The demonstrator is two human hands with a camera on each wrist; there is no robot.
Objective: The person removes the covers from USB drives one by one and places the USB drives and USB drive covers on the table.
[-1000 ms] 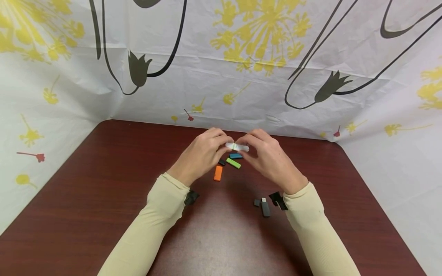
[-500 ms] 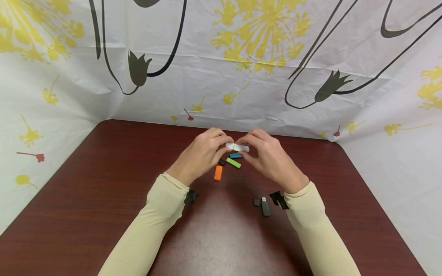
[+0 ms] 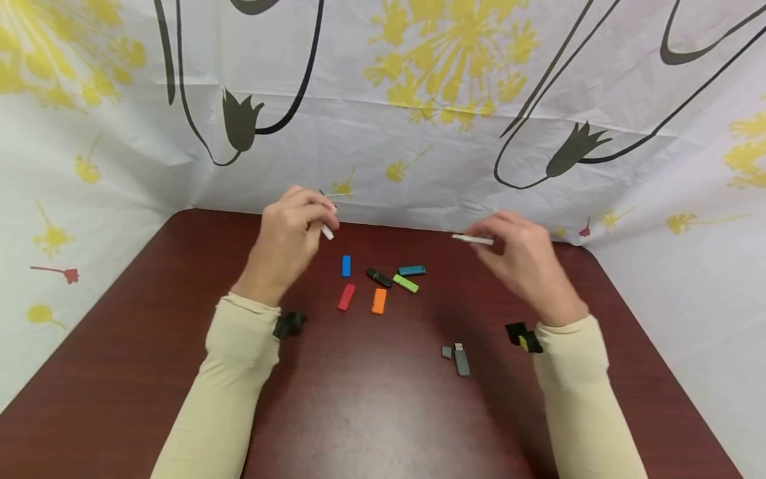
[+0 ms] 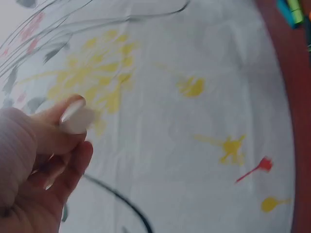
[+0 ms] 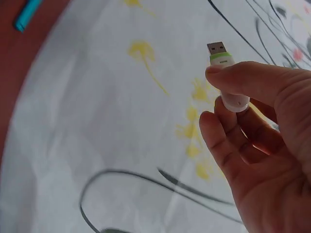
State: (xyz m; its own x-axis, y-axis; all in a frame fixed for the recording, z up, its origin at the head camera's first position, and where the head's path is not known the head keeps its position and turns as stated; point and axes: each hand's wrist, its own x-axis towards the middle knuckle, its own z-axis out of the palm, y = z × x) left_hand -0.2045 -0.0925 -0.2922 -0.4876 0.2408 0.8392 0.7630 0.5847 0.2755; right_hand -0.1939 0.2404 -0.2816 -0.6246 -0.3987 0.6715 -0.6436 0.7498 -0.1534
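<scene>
My right hand (image 3: pixel 517 256) pinches a white USB stick (image 5: pixel 235 99) with a green band, its metal plug bare and pointing away from the fingers in the right wrist view. In my left hand (image 3: pixel 287 236) is the white cap (image 4: pixel 77 119), held between thumb and fingers. Both hands are raised above the far part of the table, well apart. Between and below them lie a blue USB stick (image 3: pixel 346 266), a red one (image 3: pixel 346 297), an orange one (image 3: pixel 379 301), a black one (image 3: pixel 379 278), a lime green one (image 3: pixel 406 284) and a teal one (image 3: pixel 411 271).
Nearer me on the brown table (image 3: pixel 371 399) lies a grey USB stick (image 3: pixel 461 360) with its plug bare, and its small grey cap (image 3: pixel 446 352) sits beside it. A white patterned cloth (image 3: pixel 359 120) hangs behind the table and along both sides.
The hands were together on the white stick; now they are apart, left hand moved left with the cap, right hand moved right with the stick. The blue and red sticks have come into sight.
</scene>
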